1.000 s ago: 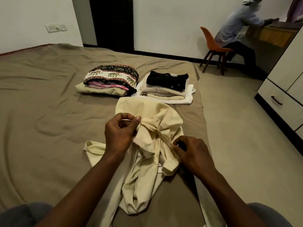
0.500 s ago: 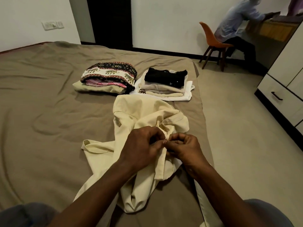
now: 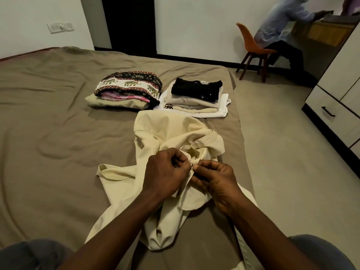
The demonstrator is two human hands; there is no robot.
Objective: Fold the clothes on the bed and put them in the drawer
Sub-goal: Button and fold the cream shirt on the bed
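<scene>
- The left hand [image 3: 165,173] and right hand [image 3: 217,179] meet fingertip to fingertip over the middle of a cream shirt [image 3: 169,129]. Both have their fingers curled, each pinching a small bit of the shirt's front edge between thumb and forefinger, just on the near side of the collar.
- The shirt lies crumpled and unfolded on the brown bed [image 3: 48,117]. It spreads beyond the hands, under them and back toward the person, and one sleeve loops out to the left of the left hand.
- Beyond the hands, past the shirt's far edge, two folded piles sit side by side. The elephant-print pile [image 3: 128,86] is ahead of the left hand, and the black-topped pile [image 3: 196,88] is ahead of the right hand.
- Well off to the right of the right hand, across the floor, a white drawer [image 3: 331,106] with a dark handle is closed.
- Far beyond the right hand, another person [image 3: 280,24] sits on an orange chair [image 3: 251,45], leaning on a desk.
</scene>
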